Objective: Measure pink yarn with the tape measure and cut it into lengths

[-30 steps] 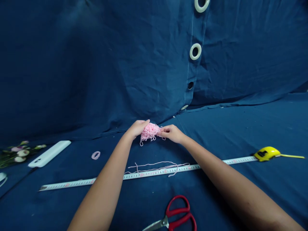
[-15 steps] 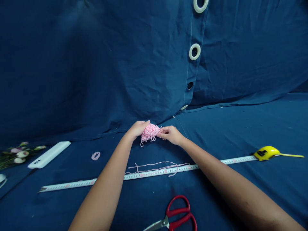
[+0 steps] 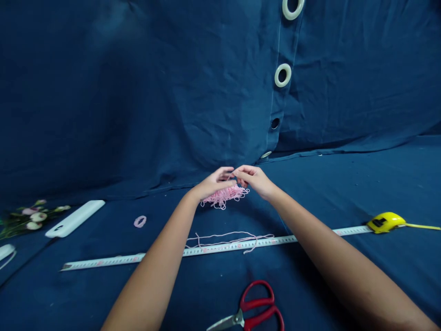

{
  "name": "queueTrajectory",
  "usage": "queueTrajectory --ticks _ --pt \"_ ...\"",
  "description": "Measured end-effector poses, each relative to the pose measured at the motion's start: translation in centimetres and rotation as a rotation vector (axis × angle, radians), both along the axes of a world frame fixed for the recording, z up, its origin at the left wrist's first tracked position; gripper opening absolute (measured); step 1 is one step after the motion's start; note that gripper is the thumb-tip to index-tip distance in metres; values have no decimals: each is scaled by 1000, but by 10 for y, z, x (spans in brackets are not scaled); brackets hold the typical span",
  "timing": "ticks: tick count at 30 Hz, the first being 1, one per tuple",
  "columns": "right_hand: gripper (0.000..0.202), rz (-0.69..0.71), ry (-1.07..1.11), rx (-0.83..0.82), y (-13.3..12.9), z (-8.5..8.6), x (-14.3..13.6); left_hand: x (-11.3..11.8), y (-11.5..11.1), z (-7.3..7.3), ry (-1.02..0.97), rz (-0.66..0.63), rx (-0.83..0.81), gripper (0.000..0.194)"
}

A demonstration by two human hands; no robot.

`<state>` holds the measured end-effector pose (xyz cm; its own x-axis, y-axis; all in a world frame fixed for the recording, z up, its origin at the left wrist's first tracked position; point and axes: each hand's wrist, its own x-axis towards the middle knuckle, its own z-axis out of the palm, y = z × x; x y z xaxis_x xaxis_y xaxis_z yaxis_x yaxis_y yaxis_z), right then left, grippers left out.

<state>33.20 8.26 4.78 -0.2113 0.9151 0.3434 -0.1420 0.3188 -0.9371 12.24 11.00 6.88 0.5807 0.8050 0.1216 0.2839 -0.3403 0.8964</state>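
A loose tangle of pink yarn (image 3: 223, 197) rests on the blue cloth beneath both hands. Over its left side is my left hand (image 3: 215, 183), its fingers stretched out and apart; whether it touches the yarn I cannot tell. My right hand (image 3: 254, 180) pinches a thin strand of the yarn between thumb and fingers, just above the tangle. Nearer to me, a few cut pink yarn lengths (image 3: 227, 240) lie along the extended blade of a tape measure (image 3: 237, 246), whose yellow case (image 3: 386, 222) is at the right.
Red-handled scissors (image 3: 257, 303) lie open at the front. A small pink yarn ring (image 3: 139, 221), a white oblong device (image 3: 76, 218) and some flowers (image 3: 34, 215) are at the left. Blue curtain cloth (image 3: 172, 92) with white eyelets hangs behind.
The tangle has gone from between my hands down onto the cloth. My left hand has let go and spread its fingers; my right hand has risen slightly, holding a strand.
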Motion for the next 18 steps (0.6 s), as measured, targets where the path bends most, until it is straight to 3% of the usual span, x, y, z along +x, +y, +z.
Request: queueTrajectory --ticks 2,6,10,14,15,18 --pt "26 5 85 -26 -4 13 3 3 -2 -5 114 -134 4 57" --pt "22 -44 292 -5 -11 47 21 -8 8 -20 315 21 127 37" --pt "21 -292 502 148 -23 84 54 -28 21 -29 339 111 203 34" --pt "13 -728 583 441 -43 111 92 -39 29 -34 357 175 247 39" --pt "9 -792 551 557 -49 116 99 -40 30 -34 357 192 266 42" --pt "29 -877 382 836 -65 127 110 -41 31 -36 353 219 300 33"
